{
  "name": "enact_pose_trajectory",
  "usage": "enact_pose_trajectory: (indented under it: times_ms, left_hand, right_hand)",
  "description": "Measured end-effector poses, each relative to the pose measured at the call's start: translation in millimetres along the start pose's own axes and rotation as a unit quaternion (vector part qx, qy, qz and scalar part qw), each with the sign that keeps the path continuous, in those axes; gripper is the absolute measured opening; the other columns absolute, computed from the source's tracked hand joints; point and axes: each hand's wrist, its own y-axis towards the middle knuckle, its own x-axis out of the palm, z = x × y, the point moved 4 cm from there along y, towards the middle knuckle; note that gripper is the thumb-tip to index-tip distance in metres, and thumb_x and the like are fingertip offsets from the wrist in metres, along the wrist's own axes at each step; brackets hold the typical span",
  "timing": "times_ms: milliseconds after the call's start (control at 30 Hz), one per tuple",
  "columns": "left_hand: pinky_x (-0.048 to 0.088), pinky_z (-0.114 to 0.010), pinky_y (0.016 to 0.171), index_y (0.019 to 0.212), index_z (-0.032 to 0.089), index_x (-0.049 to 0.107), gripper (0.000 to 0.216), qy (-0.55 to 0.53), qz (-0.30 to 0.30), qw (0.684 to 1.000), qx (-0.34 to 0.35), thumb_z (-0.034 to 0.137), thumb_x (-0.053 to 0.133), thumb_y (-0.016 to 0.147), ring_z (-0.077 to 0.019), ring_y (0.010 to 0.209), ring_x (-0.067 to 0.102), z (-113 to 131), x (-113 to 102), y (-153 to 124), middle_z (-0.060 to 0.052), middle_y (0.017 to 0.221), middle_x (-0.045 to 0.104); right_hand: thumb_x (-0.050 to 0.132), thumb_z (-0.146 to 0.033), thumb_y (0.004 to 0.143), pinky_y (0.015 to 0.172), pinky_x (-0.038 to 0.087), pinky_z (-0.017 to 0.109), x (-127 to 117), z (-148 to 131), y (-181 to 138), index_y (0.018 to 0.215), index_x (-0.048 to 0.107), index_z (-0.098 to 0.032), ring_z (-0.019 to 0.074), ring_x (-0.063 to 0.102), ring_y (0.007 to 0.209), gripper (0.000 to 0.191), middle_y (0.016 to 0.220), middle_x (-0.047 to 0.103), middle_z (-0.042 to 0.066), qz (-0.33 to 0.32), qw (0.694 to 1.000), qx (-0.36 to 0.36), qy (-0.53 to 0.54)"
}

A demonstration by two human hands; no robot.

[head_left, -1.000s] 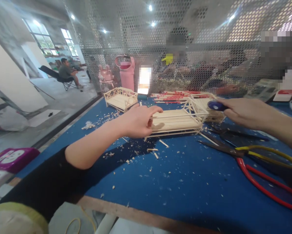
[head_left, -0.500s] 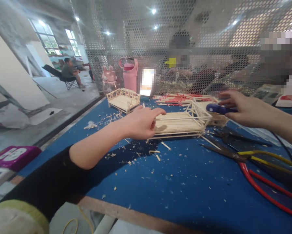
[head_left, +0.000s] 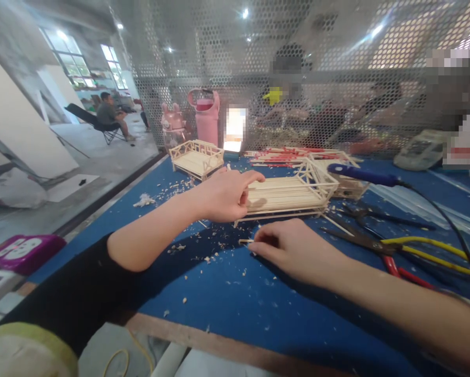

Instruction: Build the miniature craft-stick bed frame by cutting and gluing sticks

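My left hand (head_left: 227, 196) is closed around the near left end of a miniature bed frame (head_left: 286, 195) made of thin wooden sticks; its fingertips are partly hidden. In front of the frame, my right hand (head_left: 292, 243) pinches at a short wooden stick (head_left: 246, 241) on the blue tabletop. A blue-handled corded tool (head_left: 364, 175) rests behind the frame's right end, on another stick-built piece (head_left: 348, 189). Wood chips are scattered around both hands.
A second small stick bed (head_left: 198, 158) stands at the back left, near a pink bottle (head_left: 208, 123) and a lit phone (head_left: 235, 128). Red-and-plain sticks (head_left: 293, 156) lie behind. Yellow-handled shears (head_left: 380, 245) and red-handled cutters (head_left: 392, 266) lie at right; a perforated metal screen (head_left: 211, 63) closes the back.
My right hand has let go of the blue corded tool and come down and left to the short stick. My left hand keeps its hold on the bed frame.
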Motion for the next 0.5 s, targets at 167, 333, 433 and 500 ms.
enact_pose_trajectory:
  times_ms: [167,333,433,500]
  left_hand:
    - [0.036,-0.032,0.075,0.121,0.015,0.044,0.053,-0.011,0.001,1.0,0.005,0.014,0.049,0.068,-0.0188,0.075,0.057,-1.1,1.5,-0.5,-0.002,0.07,0.063]
    - [0.036,-0.032,0.074,0.121,0.014,0.044,0.05,-0.018,0.0,1.0,-0.002,0.017,0.049,0.071,-0.0189,0.076,0.057,-0.8,2.4,0.4,-0.003,0.072,0.064]
    - [0.036,-0.032,0.073,0.121,0.014,0.044,0.05,-0.026,-0.007,1.0,-0.001,0.019,0.05,0.072,-0.0188,0.077,0.058,0.1,2.4,0.8,-0.003,0.072,0.065]
    - [0.037,-0.032,0.074,0.121,0.013,0.044,0.049,-0.03,-0.008,1.0,0.002,0.019,0.049,0.073,-0.0188,0.076,0.058,0.4,2.3,0.9,-0.003,0.072,0.066]
  right_hand:
    - [0.057,-0.023,0.075,0.052,0.035,0.022,9.1,-0.7,17.8,0.061,0.063,-0.018,0.0114,0.051,0.053,0.016,0.057,0.062,-0.001,-0.007,1.0,-0.011,-0.027]
    - [0.056,-0.013,0.071,0.049,0.034,0.022,3.4,-3.2,12.0,0.063,0.064,-0.018,0.0114,0.05,0.05,0.012,0.054,0.06,-0.002,-0.053,0.996,0.023,-0.066]
    - [0.053,-0.007,0.069,0.052,0.034,0.022,1.5,-6.6,6.6,0.063,0.064,-0.018,0.0123,0.051,0.054,0.016,0.057,0.062,-0.001,-0.067,0.992,0.027,-0.099]
    - [0.051,-0.005,0.069,0.053,0.035,0.023,1.4,-8.4,3.1,0.061,0.062,-0.018,0.0127,0.052,0.056,0.018,0.06,0.062,0.0,-0.069,0.991,0.009,-0.114]
